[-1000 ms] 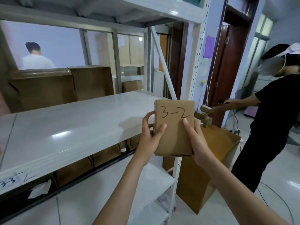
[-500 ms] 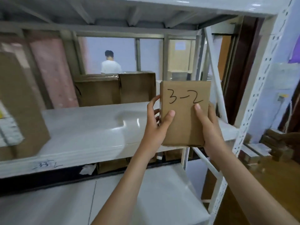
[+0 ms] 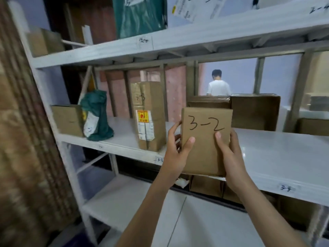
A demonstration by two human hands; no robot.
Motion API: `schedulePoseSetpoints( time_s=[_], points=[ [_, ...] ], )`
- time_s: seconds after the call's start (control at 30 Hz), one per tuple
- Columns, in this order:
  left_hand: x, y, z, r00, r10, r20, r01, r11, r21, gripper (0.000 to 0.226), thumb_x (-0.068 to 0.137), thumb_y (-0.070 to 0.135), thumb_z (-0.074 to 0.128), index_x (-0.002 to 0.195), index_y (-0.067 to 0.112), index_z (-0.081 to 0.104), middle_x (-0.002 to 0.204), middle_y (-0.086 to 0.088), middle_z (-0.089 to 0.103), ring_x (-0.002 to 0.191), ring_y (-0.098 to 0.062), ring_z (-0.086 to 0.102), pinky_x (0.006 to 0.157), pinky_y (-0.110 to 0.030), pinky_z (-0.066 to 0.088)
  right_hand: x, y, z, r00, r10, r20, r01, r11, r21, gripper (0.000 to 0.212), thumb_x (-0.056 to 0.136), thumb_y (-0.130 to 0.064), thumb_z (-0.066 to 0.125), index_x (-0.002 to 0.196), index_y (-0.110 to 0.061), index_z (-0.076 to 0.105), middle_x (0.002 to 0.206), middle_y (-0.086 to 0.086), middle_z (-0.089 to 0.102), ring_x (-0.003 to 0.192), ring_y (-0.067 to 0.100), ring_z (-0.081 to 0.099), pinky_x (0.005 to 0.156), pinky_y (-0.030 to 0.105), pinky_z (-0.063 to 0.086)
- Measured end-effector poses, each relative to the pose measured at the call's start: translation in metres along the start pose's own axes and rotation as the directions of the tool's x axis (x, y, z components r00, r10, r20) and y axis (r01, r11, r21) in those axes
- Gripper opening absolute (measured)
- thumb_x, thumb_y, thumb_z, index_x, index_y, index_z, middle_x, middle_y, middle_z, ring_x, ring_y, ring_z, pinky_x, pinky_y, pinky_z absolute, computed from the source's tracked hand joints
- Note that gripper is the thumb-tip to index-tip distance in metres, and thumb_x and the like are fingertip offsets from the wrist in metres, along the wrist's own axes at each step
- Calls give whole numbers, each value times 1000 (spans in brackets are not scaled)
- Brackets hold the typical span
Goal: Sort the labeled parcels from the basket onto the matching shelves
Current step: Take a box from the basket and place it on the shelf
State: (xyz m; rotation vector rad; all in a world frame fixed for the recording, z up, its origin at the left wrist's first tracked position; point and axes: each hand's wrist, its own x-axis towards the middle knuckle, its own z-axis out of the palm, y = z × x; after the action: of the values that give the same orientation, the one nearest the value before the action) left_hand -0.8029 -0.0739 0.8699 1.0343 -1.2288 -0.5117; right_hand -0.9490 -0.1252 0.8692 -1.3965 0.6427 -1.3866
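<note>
Both hands, left (image 3: 175,152) and right (image 3: 229,154), grasp the parcel (image 3: 204,141) (marked 3-2) at frame centre; blurred shelf tags (image 3: 159,159) risk misplacing it.

We see bare shelf (image 3: 277,154) on the right behind our parcel (image 3: 204,150). On the left a tall box (image 3: 149,116) and green bag (image 3: 97,115) stand in the way.
</note>
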Motion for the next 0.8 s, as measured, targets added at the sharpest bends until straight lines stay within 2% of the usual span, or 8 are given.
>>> schedulePoseSetpoints(
  time_s=[0.13,0.3,0.43,0.5,0.6,0.67,0.73,0.8],
  points=[
    [-10,2,-64,999,-14,-36,14,1000,21,64,89,46,61,144,45,28,135,17,55,122,2,56,90,-21,54,-13,7,62,998,21,67,-22,1000,19,64,82,-62,57,141,-48,37,127,-17,57,111,9,61,81,31,53],
    [-20,3,-157,998,-12,-64,15,999,49,59,87,53,61,137,57,29,132,14,59,118,-2,61,94,-30,56,-27,21,146,995,13,98,-14,1000,8,66,80,-63,61,141,-49,37,132,-8,58,114,15,62,90,40,56],
    [-13,-2,-228,998,6,-57,-3,998,55,55,94,45,56,140,54,27,123,27,61,113,9,60,82,-16,54,-34,36,221,997,-9,80,10,1000,-11,71,81,-62,62,144,-48,32,137,-11,54,121,11,56,101,42,51],
    [-2,-5,-259,998,27,-52,-21,994,107,51,98,41,55,141,51,29,126,32,55,115,17,54,87,-11,50,-33,41,254,998,-19,58,19,1000,3,70,80,-59,65,141,-49,34,132,-15,56,120,8,57,102,40,51],
    [20,-9,-299,997,54,-45,-43,975,217,56,96,50,58,147,43,36,141,21,52,129,5,49,110,-32,45,-24,44,289,998,-48,47,49,999,-16,66,85,-49,68,141,-45,33,123,-23,56,115,1,57,98,33,52],
    [36,-10,-321,997,65,-40,-52,961,270,66,91,59,60,149,39,36,141,18,54,130,-1,50,111,-42,44,-11,47,306,996,-78,47,80,996,-44,67,88,-44,69,144,-41,32,130,-14,58,117,3,57,96,29,52],
    [52,-8,-339,996,78,-46,-59,947,315,72,85,64,62,148,38,37,137,21,55,127,1,51,110,-43,45,5,50,320,992,-111,58,114,991,-69,74,88,-43,71,148,-38,28,140,-6,54,124,7,56,96,26,51],
    [70,-6,-354,994,98,-58,-70,930,362,72,88,50,68,150,37,32,133,22,52,124,4,49,110,-41,45,23,54,334,986,-147,74,154,983,-95,75,89,-42,71,149,-36,26,143,-5,51,125,7,54,95,24,51]
  ],
)
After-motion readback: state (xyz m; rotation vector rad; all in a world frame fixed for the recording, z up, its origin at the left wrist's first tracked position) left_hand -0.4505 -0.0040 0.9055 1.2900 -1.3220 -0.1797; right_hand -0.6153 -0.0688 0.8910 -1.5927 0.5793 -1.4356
